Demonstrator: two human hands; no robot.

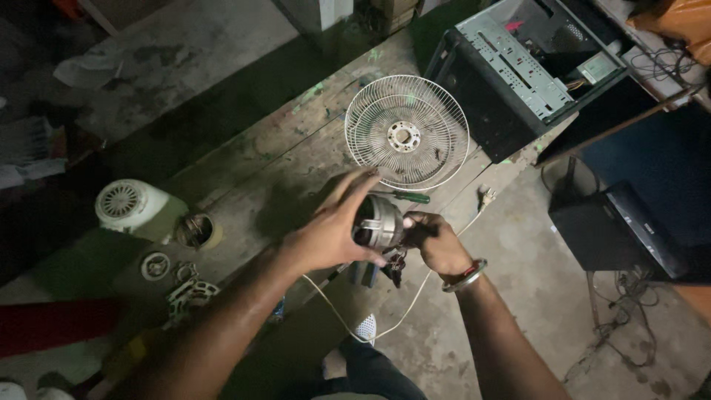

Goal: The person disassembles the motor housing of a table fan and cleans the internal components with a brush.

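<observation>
Fingers of left hand (329, 233) wrapped over the metal fan motor (378, 222) — right hand (437, 241) fingers pinching its far end.

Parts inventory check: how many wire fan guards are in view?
1. A white wire fan guard lies flat on the wooden workbench, beside the open computer case and beyond both hands. A second guard may be hidden in the dark areas.
</observation>
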